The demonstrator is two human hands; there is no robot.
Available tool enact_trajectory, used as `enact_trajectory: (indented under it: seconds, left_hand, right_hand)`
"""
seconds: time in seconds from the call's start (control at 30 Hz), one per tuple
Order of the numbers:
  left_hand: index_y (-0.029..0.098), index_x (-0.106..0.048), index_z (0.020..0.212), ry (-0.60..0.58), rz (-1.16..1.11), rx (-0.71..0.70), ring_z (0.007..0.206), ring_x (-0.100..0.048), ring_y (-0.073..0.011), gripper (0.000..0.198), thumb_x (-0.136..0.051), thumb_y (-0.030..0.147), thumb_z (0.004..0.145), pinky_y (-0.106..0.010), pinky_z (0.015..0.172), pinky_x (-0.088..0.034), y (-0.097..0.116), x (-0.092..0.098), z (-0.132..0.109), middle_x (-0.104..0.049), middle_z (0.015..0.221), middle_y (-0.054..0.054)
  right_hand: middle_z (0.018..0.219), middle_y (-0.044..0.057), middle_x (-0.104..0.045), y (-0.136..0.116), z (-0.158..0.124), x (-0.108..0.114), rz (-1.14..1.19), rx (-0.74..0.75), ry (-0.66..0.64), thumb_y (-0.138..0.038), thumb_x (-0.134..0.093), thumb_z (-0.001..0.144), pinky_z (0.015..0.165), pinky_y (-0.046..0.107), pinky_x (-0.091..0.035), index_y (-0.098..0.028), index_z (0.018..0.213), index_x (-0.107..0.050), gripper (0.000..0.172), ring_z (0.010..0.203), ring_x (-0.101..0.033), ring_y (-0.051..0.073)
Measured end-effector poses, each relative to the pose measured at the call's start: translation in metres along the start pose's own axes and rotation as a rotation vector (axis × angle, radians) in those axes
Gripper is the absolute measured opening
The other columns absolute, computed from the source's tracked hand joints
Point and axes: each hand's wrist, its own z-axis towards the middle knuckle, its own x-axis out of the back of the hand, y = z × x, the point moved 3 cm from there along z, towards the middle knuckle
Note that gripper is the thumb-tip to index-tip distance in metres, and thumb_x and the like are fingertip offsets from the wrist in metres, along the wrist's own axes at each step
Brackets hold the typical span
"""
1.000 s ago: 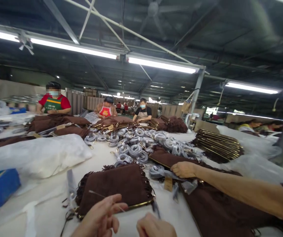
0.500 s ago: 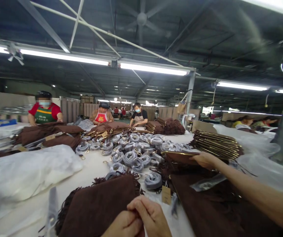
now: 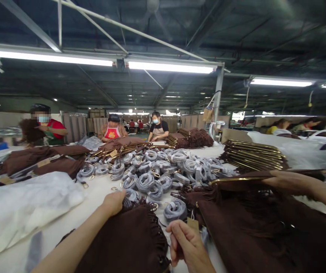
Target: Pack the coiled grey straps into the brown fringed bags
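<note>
A brown suede fringed bag (image 3: 128,242) lies in front of me on the white table (image 3: 94,197). My left hand (image 3: 113,203) reaches out over the bag's far edge, right at a grey coiled strap (image 3: 131,194). I see only the back of this hand, its fingers are hidden. My right hand (image 3: 185,242) is low at the bag's right edge with its fingers curled together. What they pinch is too small to make out. A paper tag (image 3: 192,223) lies just beyond it.
Several grey strap coils (image 3: 163,167) cover the table's middle. A co-worker's hand (image 3: 286,181) from the right lifts a gold-framed brown bag (image 3: 253,180) over a brown pile (image 3: 250,227). White plastic bag (image 3: 23,204) lies left, stacked gold frames (image 3: 253,155) right; people work at the far end.
My left arm has stretched forward from beside my right hand to the strap coils. The co-worker's hand has pulled the framed bag to the right. The view has tilted slightly.
</note>
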Motion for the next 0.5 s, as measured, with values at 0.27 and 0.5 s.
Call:
enact_trajectory:
  seconds: [0.27,0.5]
  left_hand:
    - [0.016,-0.052,0.108,0.496,0.144,0.112,0.103,-0.059,-0.0267,0.028,-0.031,0.011,0.091,-0.034,0.078,-0.048,-0.014,0.107,-0.049,-0.056,0.11,-0.013]
    - [0.018,-0.05,0.103,0.67,0.14,0.276,0.092,-0.063,-0.0252,0.022,-0.032,0.016,0.09,-0.031,0.065,-0.047,-0.047,0.149,-0.137,-0.06,0.109,-0.01]
  right_hand:
    - [0.048,-0.007,-0.052,0.006,0.003,0.0,-0.019,-0.075,-0.113,-0.066,-0.071,0.066,0.027,0.011,-0.029,-0.016,0.078,-0.061,0.052,0.031,-0.047,0.005]
    - [0.078,0.005,-0.073,0.008,-0.02,-0.064,0.226,-0.322,-0.422,-0.054,-0.082,0.062,0.032,0.011,-0.033,-0.016,0.067,-0.057,0.046,0.05,-0.066,0.01]
